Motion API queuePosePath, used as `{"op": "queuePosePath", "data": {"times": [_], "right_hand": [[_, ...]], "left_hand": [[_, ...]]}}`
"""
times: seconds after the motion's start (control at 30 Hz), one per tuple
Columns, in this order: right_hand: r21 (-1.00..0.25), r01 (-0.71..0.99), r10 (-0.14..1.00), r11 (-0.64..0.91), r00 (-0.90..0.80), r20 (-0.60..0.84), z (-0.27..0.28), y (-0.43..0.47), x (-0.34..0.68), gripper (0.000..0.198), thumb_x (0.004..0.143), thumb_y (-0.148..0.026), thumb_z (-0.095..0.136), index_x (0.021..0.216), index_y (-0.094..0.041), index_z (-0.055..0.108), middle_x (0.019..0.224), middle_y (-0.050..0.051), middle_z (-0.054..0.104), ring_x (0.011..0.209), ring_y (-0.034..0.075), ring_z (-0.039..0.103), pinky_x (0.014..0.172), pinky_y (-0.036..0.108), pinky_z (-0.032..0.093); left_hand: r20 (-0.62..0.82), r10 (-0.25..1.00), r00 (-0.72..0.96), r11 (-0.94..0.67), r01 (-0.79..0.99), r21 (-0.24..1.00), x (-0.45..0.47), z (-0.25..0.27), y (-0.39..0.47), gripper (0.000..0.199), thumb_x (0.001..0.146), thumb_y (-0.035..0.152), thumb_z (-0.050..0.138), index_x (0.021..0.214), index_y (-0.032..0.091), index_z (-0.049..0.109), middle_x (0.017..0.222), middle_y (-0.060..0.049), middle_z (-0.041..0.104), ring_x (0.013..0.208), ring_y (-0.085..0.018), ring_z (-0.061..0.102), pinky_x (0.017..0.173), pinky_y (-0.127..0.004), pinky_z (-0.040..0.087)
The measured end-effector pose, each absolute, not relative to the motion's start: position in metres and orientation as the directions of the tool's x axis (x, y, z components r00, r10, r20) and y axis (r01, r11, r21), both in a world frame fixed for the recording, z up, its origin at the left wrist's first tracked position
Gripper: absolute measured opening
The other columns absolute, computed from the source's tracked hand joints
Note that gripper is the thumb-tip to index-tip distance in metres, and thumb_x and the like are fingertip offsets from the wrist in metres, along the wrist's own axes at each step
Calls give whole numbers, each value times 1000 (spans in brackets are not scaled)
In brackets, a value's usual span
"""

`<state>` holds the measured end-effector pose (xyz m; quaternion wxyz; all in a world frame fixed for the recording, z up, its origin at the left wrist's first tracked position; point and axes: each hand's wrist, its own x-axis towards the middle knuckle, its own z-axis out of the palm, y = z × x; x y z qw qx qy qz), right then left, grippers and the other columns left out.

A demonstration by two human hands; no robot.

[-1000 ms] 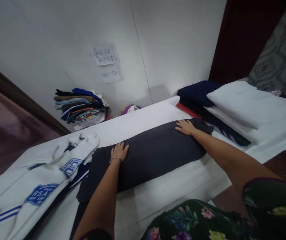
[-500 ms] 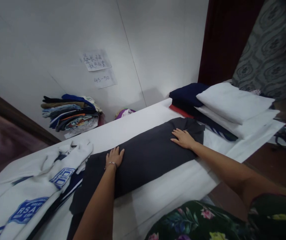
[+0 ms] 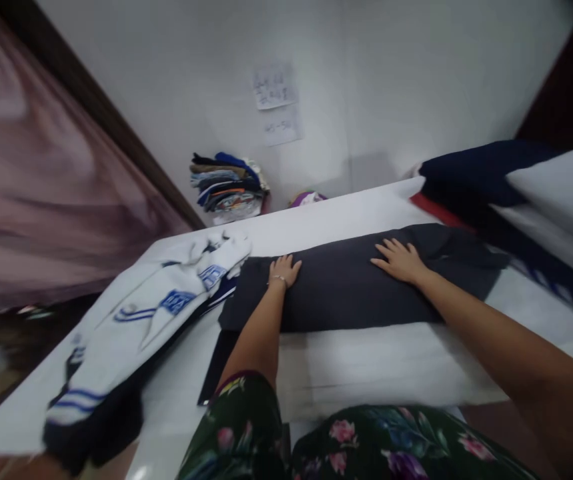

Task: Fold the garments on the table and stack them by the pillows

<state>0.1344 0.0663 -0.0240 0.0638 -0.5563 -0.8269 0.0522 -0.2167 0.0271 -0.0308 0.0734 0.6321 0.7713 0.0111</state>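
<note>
A dark grey garment lies folded into a long band across the white table. My left hand rests flat near its left end, fingers stretched, with a bracelet at the wrist. Further right, my right hand presses on the same cloth with fingers spread. Neither hand grips anything. To the left of the grey garment sprawls a white jacket with blue badges and stripes, its dark part hanging over the front edge.
On the right are folded clothes: a navy piece and white ones. Behind the table stands a pile of mixed clothes by the wall. Paper notes are stuck above. A pink curtain hangs at left.
The view has swung left, bringing more of the white jacket and curtain into sight. My right hand has slid left along the grey garment, closer to my left hand. Both hands stay flat.
</note>
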Motion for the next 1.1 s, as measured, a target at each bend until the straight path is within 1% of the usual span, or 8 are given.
{"op": "queuePosePath", "data": {"times": [0.13,0.27,0.43,0.57,0.8,0.9,1.0,1.1], "right_hand": [[-143,921,932,362,-359,46,-55,71,140,70,90,-62,19,142,-20,39,149,10,35,138,29,27,109,54,24],[-133,924,933,358,-352,72,-60,72,143,72,89,-62,17,142,-18,40,149,10,36,138,29,28,109,52,25],[-138,914,924,381,-371,90,-59,73,142,72,89,-60,16,142,-17,40,148,11,37,137,31,28,107,54,26],[-144,912,924,384,-378,65,-56,72,141,73,90,-59,14,142,-16,39,149,12,35,138,31,27,107,55,26],[-175,909,925,379,-375,59,-53,70,139,73,89,-60,17,142,-14,40,148,11,37,138,31,28,108,55,24],[-219,890,914,399,-366,177,-57,69,140,69,89,-58,21,137,-13,45,143,12,45,134,29,34,108,52,25],[-253,845,853,472,-364,375,-62,68,141,61,90,-54,26,127,-16,54,136,12,52,131,28,40,107,50,27],[-253,790,781,558,-397,481,-64,69,142,52,88,-52,31,116,-18,60,130,12,57,128,29,43,105,50,29]], "left_hand": [[-76,976,-203,214,960,181,-218,-35,26,63,92,56,26,141,19,40,151,-9,33,140,-25,25,115,-45,15],[73,968,-242,214,938,274,-217,-37,24,52,92,48,41,131,16,53,142,-9,47,133,-23,37,112,-37,23],[201,924,-324,261,922,287,-215,-27,8,35,95,33,38,113,20,65,121,-5,64,114,-16,54,100,-25,37],[239,876,-419,350,893,283,-234,-13,-21,27,92,31,46,108,24,67,122,-2,63,115,-17,53,98,-26,37],[128,758,-640,599,760,251,-289,11,-59,35,93,33,41,108,18,68,112,-9,68,104,-21,60,86,-29,42],[54,744,-666,641,734,223,-291,14,-47,43,92,48,39,104,20,69,112,-9,68,107,-24,60,87,-32,42],[-29,722,-691,684,707,181,-283,12,-25,51,85,61,44,99,20,71,114,-13,67,110,-30,59,90,-40,42],[-77,731,-678,681,717,148,-275,8,-5,50,76,57,59,103,17,68,120,-17,63,115,-34,56,92,-42,42]]}}
